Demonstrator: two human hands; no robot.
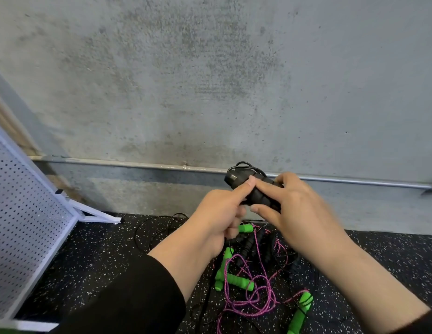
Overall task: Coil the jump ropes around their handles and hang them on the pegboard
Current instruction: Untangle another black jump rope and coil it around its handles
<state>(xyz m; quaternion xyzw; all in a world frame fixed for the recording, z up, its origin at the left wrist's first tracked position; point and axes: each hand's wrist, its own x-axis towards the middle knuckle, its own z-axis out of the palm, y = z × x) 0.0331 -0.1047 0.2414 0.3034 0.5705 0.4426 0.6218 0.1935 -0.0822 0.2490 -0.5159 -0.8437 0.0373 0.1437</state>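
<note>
a grey concrete wall (210, 80) fills the field beyond the fingers, with a metal conduit (138, 163) running along it just behind and above the fingertips. below the fingers lies a black speckled floor (101, 261). a white pegboard (24, 213) on a white frame leans well to the left of the fingers, with nothing visible hanging on it. both forearms rise from the lower edge, the left one in a black sleeve (128, 297). the left hand (219, 218) has its fingers curled, thumb lying along the near side of the black handles (256, 194); the right hand (299, 213) wraps its fingers over the same handles from the other side, fingers close together and curved round them. a black cord (246, 166) loops above the fingertips at the handles' far end. directly under the fingers, on the floor, lies a tangle of jump ropes: green foam handles (236, 280), a pink braided rope (253, 297), further black handles (248, 244) and thin black cord (152, 227) spread to the left of the pile. another green handle (303, 307) lies lower right of the fingers.
</note>
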